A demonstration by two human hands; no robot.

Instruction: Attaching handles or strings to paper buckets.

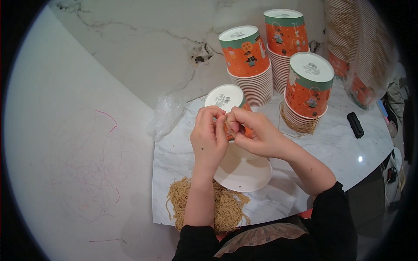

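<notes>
My left hand (209,132) and my right hand (254,132) meet with fingers pinched together, fingertip to fingertip. Whatever small thing sits between them is too hidden to name. Just behind and below them stands an upside-down orange paper cup (224,96) with a white base and green band, partly covered by my fingers. Beneath my hands lies a white, shallow round piece (246,176) with a shaded upper part. A tangled pile of tan strands (228,209), like twine, spreads on the table under my left forearm.
Upside-down stacks of orange paper cups stand behind: one stack (246,56), a farther stack (285,37), and a right stack (309,87) with tan strands around its bottom. Plastic-wrapped cups (370,52), crumpled clear plastic (167,115) and a black object (355,125) lie around the marbled table (348,158).
</notes>
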